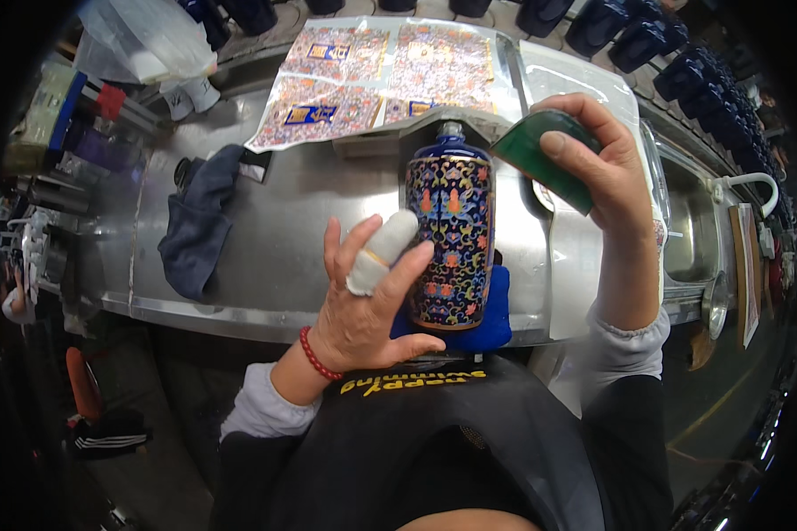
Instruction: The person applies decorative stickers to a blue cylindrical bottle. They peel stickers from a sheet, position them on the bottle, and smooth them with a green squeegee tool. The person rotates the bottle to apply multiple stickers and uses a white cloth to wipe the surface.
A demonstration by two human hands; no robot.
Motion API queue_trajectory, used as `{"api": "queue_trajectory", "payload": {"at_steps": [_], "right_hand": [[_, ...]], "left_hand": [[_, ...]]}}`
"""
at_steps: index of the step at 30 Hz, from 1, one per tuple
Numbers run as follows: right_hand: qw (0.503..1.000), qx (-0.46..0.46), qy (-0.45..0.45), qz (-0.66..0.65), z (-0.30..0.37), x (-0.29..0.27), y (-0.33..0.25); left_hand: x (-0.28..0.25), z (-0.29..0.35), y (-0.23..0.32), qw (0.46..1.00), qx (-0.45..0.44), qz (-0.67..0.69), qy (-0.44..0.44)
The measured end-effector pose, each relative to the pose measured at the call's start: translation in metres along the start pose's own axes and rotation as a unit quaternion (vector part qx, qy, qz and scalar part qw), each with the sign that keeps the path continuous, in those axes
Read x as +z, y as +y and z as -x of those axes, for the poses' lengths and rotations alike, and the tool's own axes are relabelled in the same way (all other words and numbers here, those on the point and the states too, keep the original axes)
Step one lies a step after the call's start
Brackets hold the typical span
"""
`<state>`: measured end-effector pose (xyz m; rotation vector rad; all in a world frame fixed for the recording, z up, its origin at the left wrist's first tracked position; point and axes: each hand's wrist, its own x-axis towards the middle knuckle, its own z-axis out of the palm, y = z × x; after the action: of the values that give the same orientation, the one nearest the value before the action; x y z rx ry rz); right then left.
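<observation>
A dark blue bottle point(452, 243) with a colourful floral pattern lies on its side on the metal worktop, its neck pointing away from me. My left hand point(363, 310) is at the bottle's left side, fingers spread. One finger wears a white cloth cover point(383, 252), and the index fingertip meets or nearly meets the bottle's edge. To the right of the bottle's neck, my right hand point(600, 159) grips a flat green scraper point(545, 152) between thumb and fingers, raised above the worktop. A blue cloth pad point(498, 310) shows beneath the bottle's near end.
Printed patterned sheets point(350, 84) lie beyond the bottle. A dark grey cloth point(199, 226) rests at the left of the metal worktop point(292, 230). At the right is a sink point(689, 239) with a white tap point(753, 181). Several dark blue vessels point(607, 31) line the back.
</observation>
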<state>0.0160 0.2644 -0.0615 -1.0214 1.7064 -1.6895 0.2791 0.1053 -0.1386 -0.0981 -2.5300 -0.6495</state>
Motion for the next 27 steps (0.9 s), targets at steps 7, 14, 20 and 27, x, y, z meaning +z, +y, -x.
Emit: {"api": "queue_trajectory", "payload": {"at_steps": [7, 14, 20, 27], "right_hand": [[0.993, -0.013, -0.066, 0.094, -0.021, 0.006, -0.007], [0.983, 0.031, -0.108, 0.144, -0.044, 0.008, -0.012], [0.971, 0.044, -0.145, 0.183, -0.058, 0.006, -0.013], [0.956, 0.086, -0.187, 0.207, -0.07, 0.008, -0.02]], "left_hand": [[-0.008, -0.05, -0.036, 0.963, -0.112, 0.229, 0.088], [0.001, -0.086, -0.053, 0.914, -0.169, 0.366, 0.05], [0.004, -0.089, -0.053, 0.934, -0.177, 0.306, 0.058], [0.01, -0.09, -0.053, 0.944, -0.155, 0.275, 0.098]]}}
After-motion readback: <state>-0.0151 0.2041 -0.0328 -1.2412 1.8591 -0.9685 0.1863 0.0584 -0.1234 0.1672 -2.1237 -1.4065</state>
